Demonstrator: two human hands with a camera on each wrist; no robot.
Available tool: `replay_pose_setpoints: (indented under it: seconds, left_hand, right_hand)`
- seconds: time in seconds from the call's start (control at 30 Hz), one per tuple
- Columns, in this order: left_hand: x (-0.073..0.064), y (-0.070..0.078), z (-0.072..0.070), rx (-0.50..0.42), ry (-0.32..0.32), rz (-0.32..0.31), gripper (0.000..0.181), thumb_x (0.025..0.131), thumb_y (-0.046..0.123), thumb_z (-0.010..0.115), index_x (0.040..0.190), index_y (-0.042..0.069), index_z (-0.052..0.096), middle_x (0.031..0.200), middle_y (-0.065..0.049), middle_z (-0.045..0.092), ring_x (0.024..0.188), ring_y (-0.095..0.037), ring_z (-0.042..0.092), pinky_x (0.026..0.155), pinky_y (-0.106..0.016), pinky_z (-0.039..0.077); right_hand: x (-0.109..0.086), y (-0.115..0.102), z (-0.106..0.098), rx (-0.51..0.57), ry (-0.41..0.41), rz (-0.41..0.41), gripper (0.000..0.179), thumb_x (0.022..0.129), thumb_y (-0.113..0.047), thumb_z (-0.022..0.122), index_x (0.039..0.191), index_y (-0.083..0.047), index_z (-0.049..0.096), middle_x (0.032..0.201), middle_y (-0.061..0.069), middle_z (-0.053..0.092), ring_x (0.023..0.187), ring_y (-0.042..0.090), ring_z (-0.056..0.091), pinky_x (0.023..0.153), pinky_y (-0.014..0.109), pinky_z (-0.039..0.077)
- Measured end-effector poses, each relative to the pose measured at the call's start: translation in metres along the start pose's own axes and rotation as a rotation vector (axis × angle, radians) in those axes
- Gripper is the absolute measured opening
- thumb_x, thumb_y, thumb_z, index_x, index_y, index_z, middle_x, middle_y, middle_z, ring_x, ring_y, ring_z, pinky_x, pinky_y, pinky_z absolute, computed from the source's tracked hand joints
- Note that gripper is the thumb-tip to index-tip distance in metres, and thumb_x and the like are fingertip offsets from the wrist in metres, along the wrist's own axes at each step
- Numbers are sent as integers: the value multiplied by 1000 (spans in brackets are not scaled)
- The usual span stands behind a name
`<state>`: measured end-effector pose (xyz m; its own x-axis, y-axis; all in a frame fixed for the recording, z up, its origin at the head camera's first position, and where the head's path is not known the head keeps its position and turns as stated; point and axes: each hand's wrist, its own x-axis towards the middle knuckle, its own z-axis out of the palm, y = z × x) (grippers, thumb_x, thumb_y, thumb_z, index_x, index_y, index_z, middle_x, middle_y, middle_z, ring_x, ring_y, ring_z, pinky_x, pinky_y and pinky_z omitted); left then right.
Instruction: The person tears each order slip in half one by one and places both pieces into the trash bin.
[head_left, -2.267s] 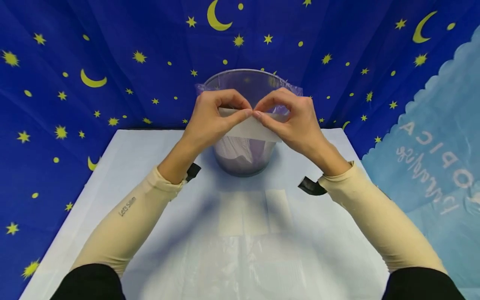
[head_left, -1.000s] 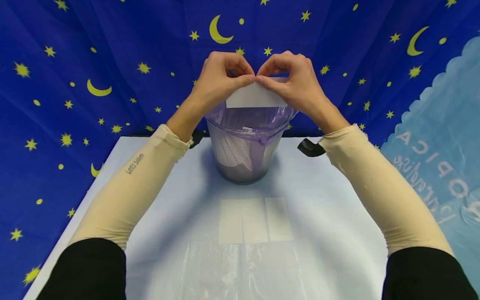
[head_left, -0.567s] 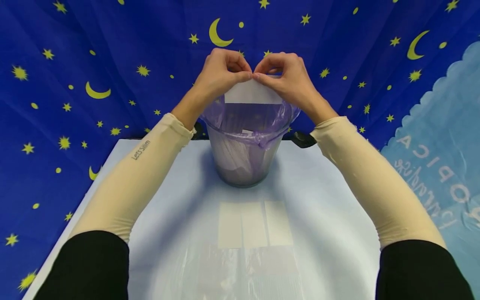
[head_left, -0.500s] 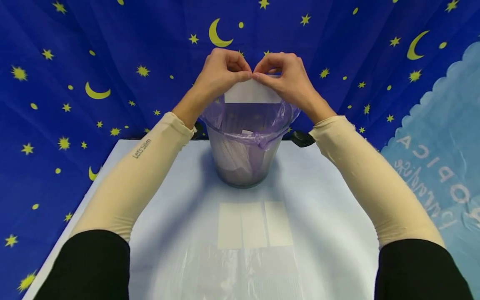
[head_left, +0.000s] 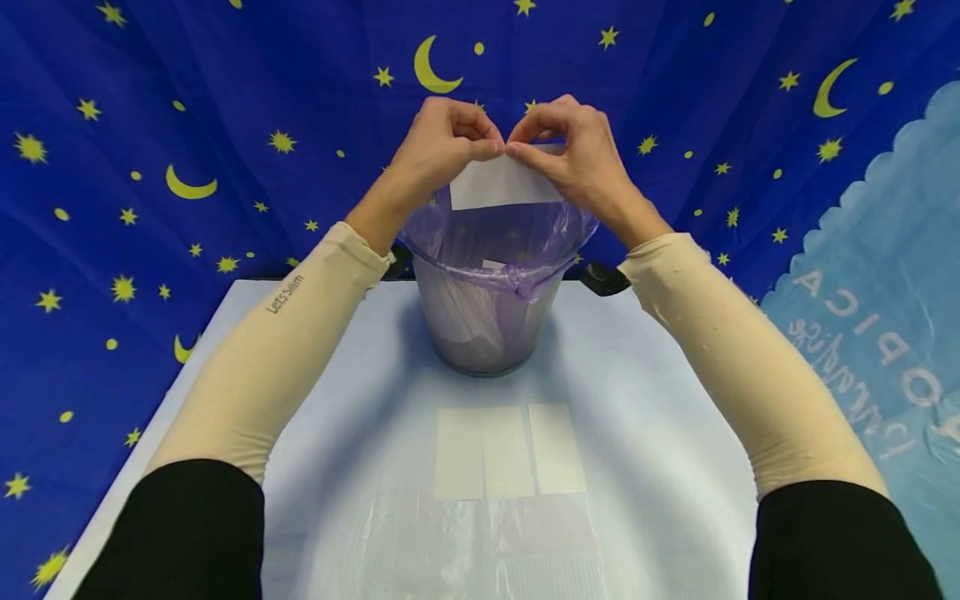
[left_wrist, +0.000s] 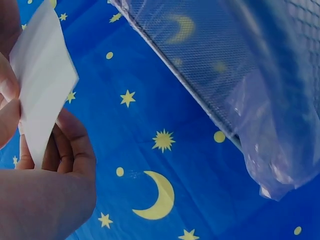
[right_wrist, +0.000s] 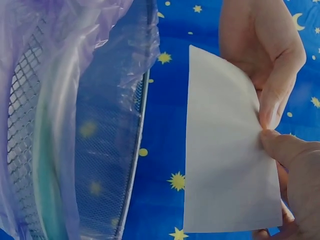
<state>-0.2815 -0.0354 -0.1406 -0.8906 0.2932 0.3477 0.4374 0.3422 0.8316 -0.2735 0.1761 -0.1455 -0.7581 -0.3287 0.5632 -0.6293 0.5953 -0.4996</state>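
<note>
Over the mesh bin (head_left: 465,308), both hands hold one rectangular white piece of paper (head_left: 502,187) by its upper edge. My left hand (head_left: 446,146) pinches it between thumb and index finger just left of the middle. Right beside that, the right hand (head_left: 577,150) pinches the same edge, thumb tips almost meeting. The paper (right_wrist: 225,150) hangs whole, slightly bent, in the right wrist view. A purple plastic bag (head_left: 528,283) lines the bin, its edge folded over the rim and bunched at the front. Inside the bin a small white scrap (head_left: 492,264) shows.
Three pale rectangular pieces (head_left: 508,450) lie side by side on the white table (head_left: 330,467) before the bin. Closer to the person lie clear plastic sheets (head_left: 480,533). Behind the table hangs a blue curtain (head_left: 315,75) with moons and stars.
Since the earliest frame both hands have moved up and away with the paper, uncovering the bin's front rim. In the last half second the paper's lower edge has tilted slightly.
</note>
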Motion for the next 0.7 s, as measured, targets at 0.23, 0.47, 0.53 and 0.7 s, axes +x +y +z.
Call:
replay_pose_setpoints:
  seconds: [0.23,0.47,0.53,0.7]
  left_hand:
    - [1,1,4,0,-17,-7,11,99,15,74,95,5,76,84,1,68,86,-16,57,83,-29,42]
    - [3,-1,8,17,-54,-66,9,96,16,76,87,13,75,81,2,69,82,-15,58,73,-28,45]
    - [3,-3,8,20,-64,-68,9,96,16,76,88,13,76,82,1,70,81,-15,59,70,-28,47]
    - [4,-6,10,35,-82,-61,7,96,15,75,91,10,76,83,1,70,82,-16,59,72,-28,46]
  right_hand:
    - [-6,0,-2,-11,31,-21,24,99,-32,76,106,-9,81,105,1,69,108,7,59,100,27,55]
    - [-16,-3,-5,-9,50,-51,21,99,-29,76,103,-9,81,102,0,71,107,7,61,94,21,52]
    - [-18,-6,-6,-5,55,-71,21,99,-29,76,103,-9,81,101,-1,70,106,6,61,93,21,51]
    - [-23,-15,-10,3,70,-114,19,98,-27,77,102,-9,82,100,0,68,104,5,61,93,20,50]
